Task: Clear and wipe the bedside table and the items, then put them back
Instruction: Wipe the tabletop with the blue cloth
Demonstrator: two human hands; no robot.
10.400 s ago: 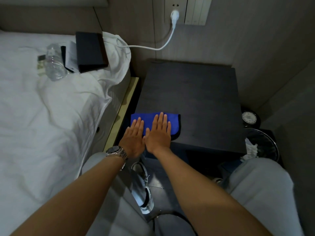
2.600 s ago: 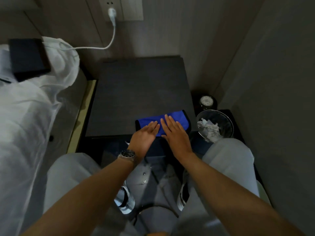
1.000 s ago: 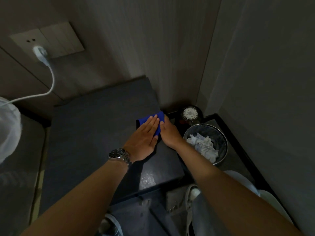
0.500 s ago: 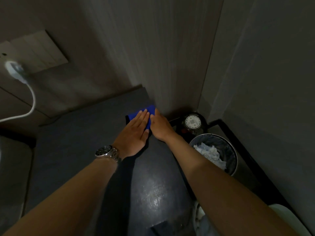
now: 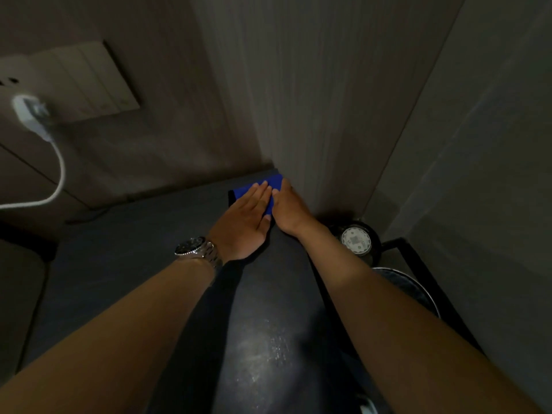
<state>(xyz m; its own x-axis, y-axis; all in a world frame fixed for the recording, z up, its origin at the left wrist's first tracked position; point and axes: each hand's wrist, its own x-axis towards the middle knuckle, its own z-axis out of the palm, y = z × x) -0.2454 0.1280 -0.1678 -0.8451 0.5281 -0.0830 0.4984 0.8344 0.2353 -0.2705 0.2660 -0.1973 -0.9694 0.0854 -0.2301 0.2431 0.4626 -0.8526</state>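
Blue cloth is pinned flat at the tabletop far corner, against the wall, under left hand and right hand, fingers straight. Soft, light; probably best pressed flat, not pinched.

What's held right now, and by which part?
Nothing is gripped. Left hand and right hand press flat on the folded blue cloth, on its top face, at the dark bedside table's far right corner.

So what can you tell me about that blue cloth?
The blue cloth looks soft and folded flat, with a dark edge on its left side. It lies on the dark bedside table, at the far right corner by the wall. The left hand and the right hand press flat on it, hiding most of it.
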